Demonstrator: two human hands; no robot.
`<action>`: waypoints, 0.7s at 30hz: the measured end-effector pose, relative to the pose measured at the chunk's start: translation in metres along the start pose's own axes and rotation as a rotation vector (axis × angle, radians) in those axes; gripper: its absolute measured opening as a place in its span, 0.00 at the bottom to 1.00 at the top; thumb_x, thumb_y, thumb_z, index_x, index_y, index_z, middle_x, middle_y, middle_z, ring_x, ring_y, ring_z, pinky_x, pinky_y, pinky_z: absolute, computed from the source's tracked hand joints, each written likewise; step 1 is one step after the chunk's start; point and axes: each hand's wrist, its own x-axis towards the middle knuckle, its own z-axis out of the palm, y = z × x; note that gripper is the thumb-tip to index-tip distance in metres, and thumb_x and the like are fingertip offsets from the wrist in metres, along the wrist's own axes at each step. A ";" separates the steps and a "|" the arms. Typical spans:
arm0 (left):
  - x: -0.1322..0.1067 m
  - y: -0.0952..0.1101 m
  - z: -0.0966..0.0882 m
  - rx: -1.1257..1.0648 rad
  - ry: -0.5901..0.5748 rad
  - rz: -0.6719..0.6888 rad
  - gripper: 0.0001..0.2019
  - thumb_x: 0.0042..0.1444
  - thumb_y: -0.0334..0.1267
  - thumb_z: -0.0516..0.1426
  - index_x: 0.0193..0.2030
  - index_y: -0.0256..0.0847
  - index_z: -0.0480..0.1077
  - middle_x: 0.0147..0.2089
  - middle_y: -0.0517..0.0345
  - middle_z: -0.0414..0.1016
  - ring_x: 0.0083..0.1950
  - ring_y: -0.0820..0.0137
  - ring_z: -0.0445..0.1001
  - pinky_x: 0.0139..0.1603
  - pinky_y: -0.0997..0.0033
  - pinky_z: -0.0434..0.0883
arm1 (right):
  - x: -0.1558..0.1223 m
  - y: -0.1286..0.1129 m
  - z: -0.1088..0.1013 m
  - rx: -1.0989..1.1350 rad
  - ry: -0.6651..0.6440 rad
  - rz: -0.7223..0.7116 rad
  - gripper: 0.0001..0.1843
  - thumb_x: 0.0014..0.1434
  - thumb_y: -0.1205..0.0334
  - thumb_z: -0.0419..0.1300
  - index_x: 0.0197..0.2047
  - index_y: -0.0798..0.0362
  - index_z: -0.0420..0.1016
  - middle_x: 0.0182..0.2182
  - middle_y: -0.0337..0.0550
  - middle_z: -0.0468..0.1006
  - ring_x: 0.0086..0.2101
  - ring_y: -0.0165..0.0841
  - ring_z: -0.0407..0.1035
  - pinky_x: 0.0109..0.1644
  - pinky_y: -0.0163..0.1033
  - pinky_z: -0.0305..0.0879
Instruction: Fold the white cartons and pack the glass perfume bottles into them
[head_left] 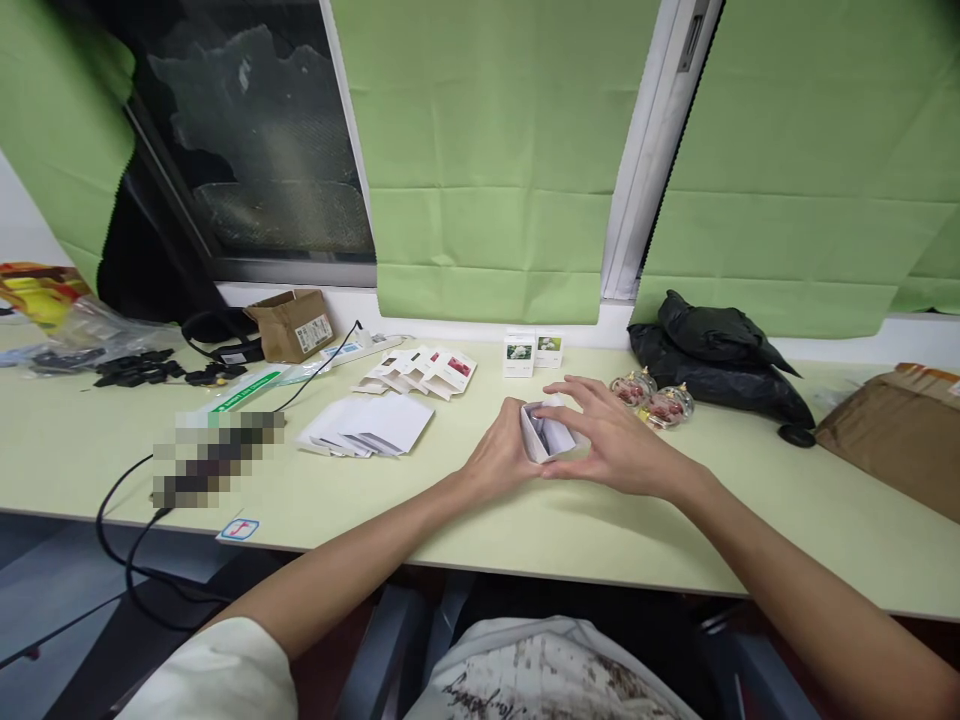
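Both hands meet at the middle of the pale green table (pixel 525 530) around a small white folded carton (pixel 550 436). My left hand (pixel 502 455) grips its left side with the fingers curled round it. My right hand (pixel 611 440) pinches its right side, the other fingers spread above it. The carton's open end faces me, showing a dark inside. Two small clear ornaments with red contents (pixel 651 398) lie just right of my right hand.
Two upright white boxes with flower pictures (pixel 532 352) stand behind the hands. Flat printed cartons (pixel 420 372) and white cards (pixel 367 425) lie to the left. A black bag (pixel 712 350), brown boxes (pixel 892 430) (pixel 292 322), cables and a power strip line the table's back.
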 end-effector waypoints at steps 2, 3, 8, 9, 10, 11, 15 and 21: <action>-0.001 0.001 0.001 0.008 -0.010 -0.027 0.42 0.45 0.60 0.72 0.58 0.44 0.58 0.53 0.50 0.73 0.48 0.56 0.77 0.38 0.64 0.70 | 0.000 -0.002 0.006 -0.043 0.010 -0.017 0.42 0.58 0.31 0.66 0.70 0.40 0.69 0.73 0.51 0.60 0.72 0.60 0.48 0.70 0.69 0.58; -0.001 0.001 0.002 0.013 -0.016 -0.036 0.42 0.45 0.60 0.72 0.58 0.44 0.57 0.53 0.50 0.74 0.48 0.56 0.77 0.38 0.64 0.70 | 0.001 -0.001 0.009 -0.053 0.023 -0.021 0.42 0.59 0.32 0.66 0.70 0.41 0.68 0.73 0.51 0.58 0.72 0.61 0.47 0.70 0.69 0.58; 0.001 -0.004 0.003 0.008 -0.002 -0.148 0.37 0.48 0.59 0.70 0.55 0.45 0.58 0.51 0.50 0.75 0.47 0.54 0.78 0.37 0.63 0.70 | 0.000 0.004 0.028 -0.047 0.095 -0.020 0.23 0.68 0.48 0.63 0.64 0.40 0.74 0.74 0.46 0.56 0.73 0.59 0.44 0.69 0.71 0.59; 0.001 -0.005 0.003 -0.004 0.003 -0.160 0.37 0.49 0.58 0.70 0.56 0.44 0.58 0.51 0.50 0.75 0.47 0.53 0.78 0.37 0.62 0.71 | 0.000 0.005 0.030 -0.042 0.102 -0.017 0.21 0.68 0.50 0.62 0.63 0.40 0.74 0.75 0.46 0.56 0.74 0.59 0.43 0.69 0.71 0.59; 0.001 -0.005 0.002 -0.025 -0.002 -0.153 0.39 0.48 0.58 0.71 0.58 0.44 0.57 0.53 0.49 0.75 0.48 0.53 0.78 0.38 0.61 0.72 | 0.000 0.006 0.032 -0.038 0.106 -0.014 0.20 0.68 0.51 0.62 0.62 0.40 0.75 0.75 0.45 0.56 0.74 0.59 0.42 0.69 0.71 0.59; 0.000 -0.006 0.001 -0.057 -0.021 -0.125 0.42 0.48 0.57 0.71 0.61 0.44 0.56 0.55 0.47 0.74 0.51 0.52 0.78 0.41 0.60 0.73 | 0.000 0.007 0.032 -0.035 0.108 -0.008 0.20 0.68 0.51 0.62 0.62 0.40 0.75 0.75 0.45 0.56 0.74 0.59 0.42 0.69 0.72 0.59; -0.003 -0.012 -0.007 -0.226 -0.100 0.051 0.46 0.56 0.55 0.68 0.72 0.46 0.47 0.67 0.41 0.66 0.65 0.52 0.71 0.56 0.55 0.74 | -0.001 0.016 0.028 -0.035 0.114 0.021 0.19 0.68 0.51 0.62 0.61 0.39 0.75 0.75 0.44 0.54 0.74 0.60 0.40 0.70 0.73 0.55; -0.005 -0.022 -0.010 -0.216 -0.005 0.060 0.31 0.67 0.52 0.59 0.68 0.48 0.49 0.56 0.49 0.70 0.47 0.67 0.76 0.43 0.65 0.77 | -0.004 0.029 0.029 0.023 0.194 0.125 0.28 0.69 0.58 0.58 0.70 0.38 0.63 0.73 0.48 0.57 0.71 0.54 0.51 0.69 0.66 0.58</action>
